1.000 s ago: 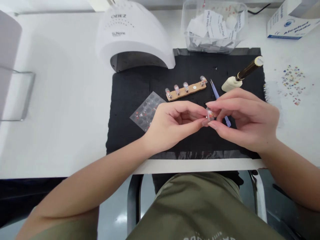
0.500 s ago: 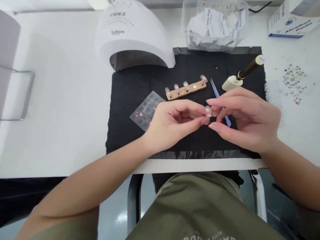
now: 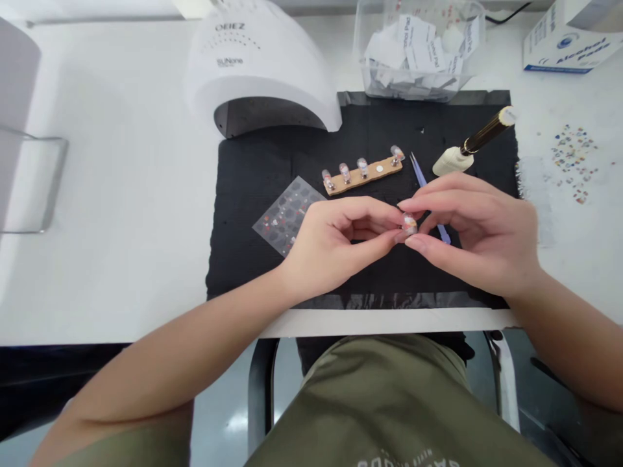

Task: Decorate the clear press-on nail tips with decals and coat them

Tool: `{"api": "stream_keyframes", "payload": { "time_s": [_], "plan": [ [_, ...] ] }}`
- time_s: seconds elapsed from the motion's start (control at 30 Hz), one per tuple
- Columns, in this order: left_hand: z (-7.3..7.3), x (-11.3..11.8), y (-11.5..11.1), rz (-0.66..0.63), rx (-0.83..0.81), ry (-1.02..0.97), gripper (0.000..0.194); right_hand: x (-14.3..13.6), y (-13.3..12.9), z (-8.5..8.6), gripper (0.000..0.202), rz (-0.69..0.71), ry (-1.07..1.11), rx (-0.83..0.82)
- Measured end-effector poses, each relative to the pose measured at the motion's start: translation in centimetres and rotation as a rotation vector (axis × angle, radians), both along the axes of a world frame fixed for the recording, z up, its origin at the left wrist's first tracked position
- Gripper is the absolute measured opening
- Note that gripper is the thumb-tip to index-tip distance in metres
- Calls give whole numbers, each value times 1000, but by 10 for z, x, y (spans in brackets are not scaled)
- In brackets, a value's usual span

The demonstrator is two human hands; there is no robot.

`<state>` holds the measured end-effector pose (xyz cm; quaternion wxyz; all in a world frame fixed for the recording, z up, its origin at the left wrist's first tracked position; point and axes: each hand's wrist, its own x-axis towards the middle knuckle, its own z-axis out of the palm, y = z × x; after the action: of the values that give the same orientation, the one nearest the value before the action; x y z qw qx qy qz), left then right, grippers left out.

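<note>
Left hand (image 3: 331, 243): grip pinching decorated nail tip (image 3: 409, 224) | right hand (image 3: 491, 237): grip around it, contact unclear

My white table (image 3: 121, 194) bears a black mat (image 3: 302, 155), with a domed white device (image 3: 272, 58) and a clear tub (image 3: 366, 81) at its far edge; far right, an alcohol-pads box (image 3: 567, 45), and nearer, scattered colourful bits (image 3: 574, 155).

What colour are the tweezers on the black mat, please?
The tweezers are light purple-blue, seen best in the head view.
</note>
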<state>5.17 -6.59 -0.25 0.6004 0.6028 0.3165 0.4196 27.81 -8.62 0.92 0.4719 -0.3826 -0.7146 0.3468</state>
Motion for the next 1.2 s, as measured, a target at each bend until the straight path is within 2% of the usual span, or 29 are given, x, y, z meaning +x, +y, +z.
{"api": "stream_keyframes", "payload": {
  "time_s": [0.13,0.77,1.2],
  "plan": [
    [0,0,-1,8,-9,19,6,-1,-1,2,28,0,0,-9],
    [6,2,0,33,-48,-46,13,0,0,4,33,21,12,1],
    [4,0,0,15,-50,-19,8,1,0,3,34,30,-1,8]
  ]
}}
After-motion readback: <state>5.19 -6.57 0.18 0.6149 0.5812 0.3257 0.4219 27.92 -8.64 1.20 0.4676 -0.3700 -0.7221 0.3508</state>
